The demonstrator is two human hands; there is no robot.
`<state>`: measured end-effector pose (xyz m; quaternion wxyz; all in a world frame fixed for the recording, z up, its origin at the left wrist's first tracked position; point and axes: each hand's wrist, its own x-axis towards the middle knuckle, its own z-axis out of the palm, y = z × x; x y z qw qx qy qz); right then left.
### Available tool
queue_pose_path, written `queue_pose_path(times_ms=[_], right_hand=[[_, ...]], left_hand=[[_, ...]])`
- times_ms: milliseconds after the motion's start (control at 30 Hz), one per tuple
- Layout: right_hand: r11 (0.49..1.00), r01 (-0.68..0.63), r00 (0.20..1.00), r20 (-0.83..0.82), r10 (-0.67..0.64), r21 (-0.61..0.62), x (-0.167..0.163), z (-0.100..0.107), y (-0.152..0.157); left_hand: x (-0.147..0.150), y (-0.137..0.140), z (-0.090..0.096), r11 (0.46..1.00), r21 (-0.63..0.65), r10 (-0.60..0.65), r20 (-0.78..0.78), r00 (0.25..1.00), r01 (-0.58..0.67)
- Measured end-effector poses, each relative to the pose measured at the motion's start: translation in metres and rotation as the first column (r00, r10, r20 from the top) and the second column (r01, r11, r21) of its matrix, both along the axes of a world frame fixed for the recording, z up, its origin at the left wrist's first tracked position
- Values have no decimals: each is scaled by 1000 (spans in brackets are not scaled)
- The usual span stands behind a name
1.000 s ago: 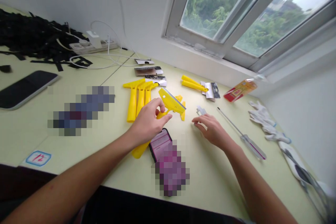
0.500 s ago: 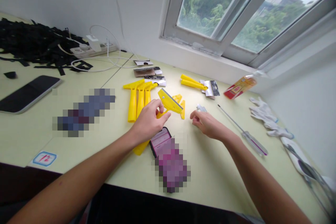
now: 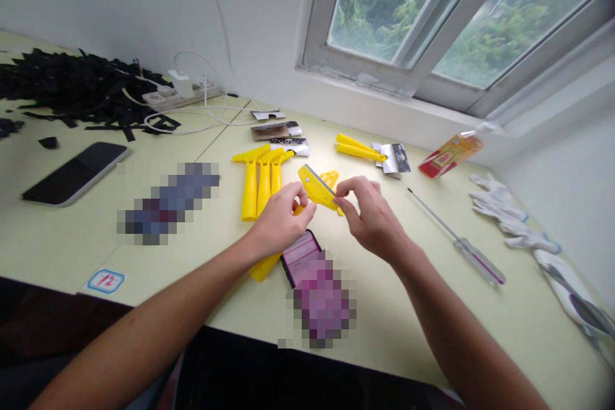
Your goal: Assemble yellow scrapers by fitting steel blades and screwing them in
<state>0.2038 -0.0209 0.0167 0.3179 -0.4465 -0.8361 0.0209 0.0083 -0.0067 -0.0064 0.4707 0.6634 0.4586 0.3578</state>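
Observation:
My left hand [image 3: 283,214] is closed around the handle of a yellow scraper [image 3: 314,189], whose wide head tilts down to the right with a grey blade strip along its upper edge. At the head's right end, the thumb and index finger of my right hand [image 3: 372,214] pinch the corner. Several yellow handles with flared heads [image 3: 250,186] lie side by side just left of the scraper. Small yellow pieces [image 3: 331,176] sit behind its head, partly hidden. Under my left wrist another yellow part [image 3: 264,268] pokes out beside a phone [image 3: 302,250] with a pink screen.
A screwdriver [image 3: 473,259] and white gloves [image 3: 500,205] lie on the right. Toward the window are yellow handles [image 3: 360,150], opened packaging [image 3: 391,160] and an orange-red package [image 3: 451,152]. A large phone [image 3: 77,173], a power strip [image 3: 182,95] and black strips [image 3: 72,86] occupy the left.
My right hand has moved left and up from the table to the scraper head and now pinches its right end. My left hand still holds the scraper. The view has shifted slightly.

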Motion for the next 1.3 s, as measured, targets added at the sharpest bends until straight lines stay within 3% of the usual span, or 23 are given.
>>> queue_pose_path(times_ms=[267, 467, 800, 1067, 1300], right_hand=[[986, 8, 1000, 6, -9, 166, -16, -21, 7], [987, 72, 993, -102, -58, 140, -22, -29, 5], [985, -12, 993, -117, 32, 170, -17, -39, 0], [998, -3, 972, -234, 16, 57, -13, -40, -7], [973, 47, 883, -446, -146, -226, -9, -38, -5]], left_hand=[[-1, 1, -1, 993, 114, 23, -64, 998, -15], [-1, 0, 3, 999, -45, 0, 38, 999, 2], [-1, -2, 3, 957, -255, -100, 163, 982, 140], [0, -3, 2, 945, -286, -110, 181, 977, 160], [-2, -3, 6, 972, -165, -155, 97, 983, 169]])
